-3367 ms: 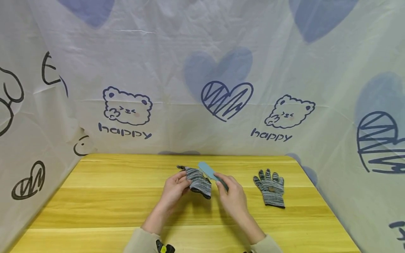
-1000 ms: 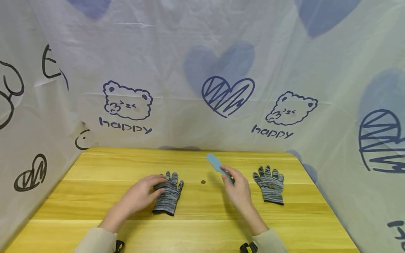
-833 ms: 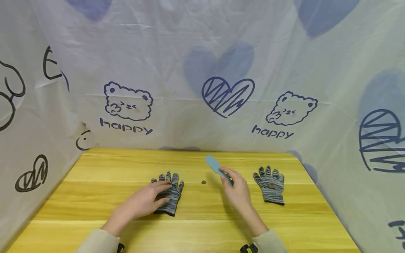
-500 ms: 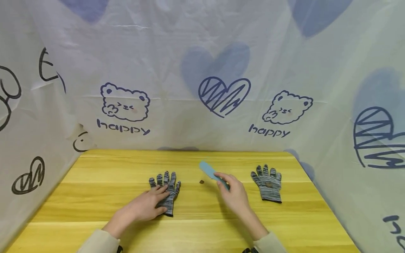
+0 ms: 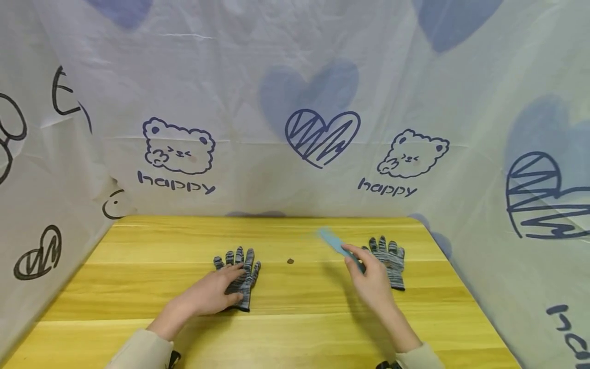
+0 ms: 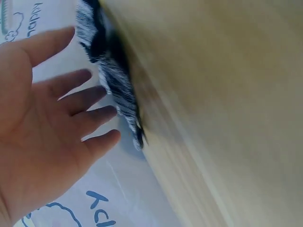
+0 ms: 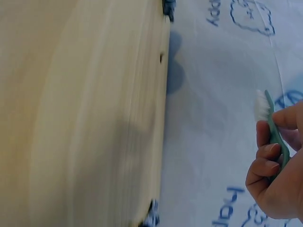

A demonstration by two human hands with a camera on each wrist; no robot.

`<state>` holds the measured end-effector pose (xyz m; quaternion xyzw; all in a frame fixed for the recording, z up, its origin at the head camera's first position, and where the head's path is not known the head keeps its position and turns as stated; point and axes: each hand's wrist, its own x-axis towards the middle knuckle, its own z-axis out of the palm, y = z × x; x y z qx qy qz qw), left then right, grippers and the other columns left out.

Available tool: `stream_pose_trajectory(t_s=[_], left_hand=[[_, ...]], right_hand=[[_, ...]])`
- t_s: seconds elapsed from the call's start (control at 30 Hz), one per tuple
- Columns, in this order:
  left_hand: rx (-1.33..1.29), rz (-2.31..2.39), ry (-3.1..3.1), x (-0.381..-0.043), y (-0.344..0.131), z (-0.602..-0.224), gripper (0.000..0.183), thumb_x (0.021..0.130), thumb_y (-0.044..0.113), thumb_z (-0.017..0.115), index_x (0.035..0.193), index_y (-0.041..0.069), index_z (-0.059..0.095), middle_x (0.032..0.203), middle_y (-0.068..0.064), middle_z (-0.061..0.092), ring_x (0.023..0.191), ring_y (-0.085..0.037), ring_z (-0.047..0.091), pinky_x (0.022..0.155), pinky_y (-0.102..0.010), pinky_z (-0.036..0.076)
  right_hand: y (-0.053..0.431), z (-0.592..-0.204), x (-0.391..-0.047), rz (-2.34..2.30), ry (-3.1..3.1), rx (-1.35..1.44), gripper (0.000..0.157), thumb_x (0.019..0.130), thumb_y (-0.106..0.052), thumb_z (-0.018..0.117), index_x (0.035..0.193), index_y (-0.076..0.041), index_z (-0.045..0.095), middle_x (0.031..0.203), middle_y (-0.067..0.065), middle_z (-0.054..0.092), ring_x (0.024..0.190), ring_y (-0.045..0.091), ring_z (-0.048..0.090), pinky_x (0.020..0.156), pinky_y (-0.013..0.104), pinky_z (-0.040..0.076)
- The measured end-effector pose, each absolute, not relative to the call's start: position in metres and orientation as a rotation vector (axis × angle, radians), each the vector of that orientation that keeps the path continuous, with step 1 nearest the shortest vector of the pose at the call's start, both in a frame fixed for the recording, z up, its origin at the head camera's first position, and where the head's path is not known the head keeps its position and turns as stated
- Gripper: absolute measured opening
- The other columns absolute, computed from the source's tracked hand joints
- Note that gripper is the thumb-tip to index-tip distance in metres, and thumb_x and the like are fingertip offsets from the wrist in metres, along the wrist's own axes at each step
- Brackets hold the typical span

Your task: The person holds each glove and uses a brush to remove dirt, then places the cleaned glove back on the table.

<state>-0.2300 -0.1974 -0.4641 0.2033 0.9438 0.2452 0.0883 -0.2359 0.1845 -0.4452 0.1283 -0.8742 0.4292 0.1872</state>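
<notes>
On the left of the table lies a grey-and-black striped knit glove (image 5: 247, 282), palm side flat and fingers pointing away. My left hand (image 5: 212, 291) is over its left part with fingers extended; in the left wrist view the fingertips come close to the glove (image 6: 116, 85), and contact is hard to tell. My right hand (image 5: 371, 279) grips a blue-green brush (image 5: 333, 240) by its handle, raised above the table. White bristles show on the brush (image 7: 270, 111) in the right wrist view. A matching glove (image 5: 396, 266) with a brownish patch lies on the right, partly hidden behind my right hand.
A small dark brown bit (image 5: 290, 261) lies on the yellow wooden table (image 5: 286, 328) between the gloves. Behind the table and along both sides hangs a pale sheet (image 5: 249, 102) printed with hearts and bears.
The left glove, earlier held up against the brush, now lies flat on the table. The brown bit has appeared on the table. My right hand has moved right with the brush.
</notes>
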Motion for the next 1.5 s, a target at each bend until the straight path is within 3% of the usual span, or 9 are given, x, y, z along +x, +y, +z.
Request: stream_pose_trajectory(t_s=[0.1,0.23,0.43,0.67,0.87,0.93,1.17,1.5], left_hand=[[0.57,0.862,2.862,-0.235,-0.187,-0.459,0.061,0.103,0.026,0.067,0.155,0.001,0.046,0.161,-0.02,0.041,0.148,-0.043,0.038,0.12,-0.061,0.032],[0.482,1.062,2.93,-0.242,-0.164,-0.453,0.055,0.105,0.025,0.064,0.154,0.006,0.048,0.154,-0.016,0.051,0.14,-0.038,0.049,0.114,-0.058,0.044],[0.352,1.513,2.878,-0.254,-0.121,-0.449,0.05,0.105,0.022,0.063,0.151,0.008,0.05,0.141,-0.009,0.06,0.118,-0.026,0.063,0.093,-0.046,0.058],[0.271,1.859,2.634,-0.272,-0.062,-0.458,0.053,0.106,0.021,0.06,0.153,0.004,0.045,0.135,-0.012,0.064,0.109,-0.029,0.066,0.081,-0.038,0.059],[0.26,1.892,2.481,-0.281,-0.011,-0.462,0.054,0.106,0.022,0.061,0.152,0.002,0.045,0.131,-0.01,0.065,0.11,-0.026,0.067,0.091,-0.049,0.057],[0.271,1.879,2.443,-0.284,0.004,-0.462,0.053,0.106,0.024,0.061,0.152,0.004,0.046,0.13,-0.007,0.065,0.111,-0.025,0.067,0.093,-0.051,0.056],[0.34,1.723,2.465,-0.304,0.048,-0.466,0.048,0.105,0.026,0.064,0.148,0.007,0.053,0.127,-0.004,0.067,0.112,-0.024,0.067,0.081,-0.034,0.06],[0.477,1.405,2.567,-0.32,0.092,-0.483,0.042,0.102,0.02,0.068,0.142,0.01,0.061,0.124,-0.007,0.067,0.111,-0.023,0.065,0.092,-0.037,0.057]], right_hand=[[0.202,-0.444,-0.237,1.21,-2.405,0.316,0.031,0.104,-0.013,0.065,0.134,-0.015,0.07,0.095,0.007,0.067,0.059,0.011,0.046,0.049,0.025,0.04],[0.224,-0.444,-0.237,1.245,-2.375,0.221,0.031,0.104,-0.012,0.065,0.134,-0.014,0.07,0.099,0.01,0.068,0.06,0.01,0.045,0.051,0.024,0.04],[0.255,-0.444,-0.234,1.236,-2.375,0.018,0.032,0.105,-0.018,0.063,0.137,-0.015,0.068,0.108,0.011,0.065,0.064,0.012,0.045,0.052,0.024,0.038],[0.294,-0.445,-0.235,1.155,-2.388,-0.117,0.036,0.106,-0.02,0.062,0.141,-0.014,0.065,0.108,0.01,0.063,0.062,0.009,0.045,0.05,0.025,0.038],[0.324,-0.448,-0.232,1.145,-2.438,-0.153,0.039,0.108,-0.024,0.058,0.145,-0.012,0.061,0.112,0.012,0.062,0.063,0.012,0.045,0.051,0.028,0.039],[0.333,-0.448,-0.231,1.147,-2.477,-0.152,0.041,0.109,-0.026,0.055,0.147,-0.011,0.059,0.116,0.014,0.06,0.064,0.013,0.045,0.052,0.029,0.039],[0.357,-0.451,-0.23,1.077,-2.575,-0.134,0.044,0.11,-0.029,0.053,0.148,-0.008,0.057,0.118,0.018,0.059,0.066,0.014,0.046,0.05,0.029,0.041],[0.365,-0.459,-0.222,1.008,-2.592,-0.13,0.04,0.109,-0.025,0.056,0.144,-0.006,0.06,0.107,0.015,0.062,0.062,0.013,0.045,0.049,0.029,0.039]])
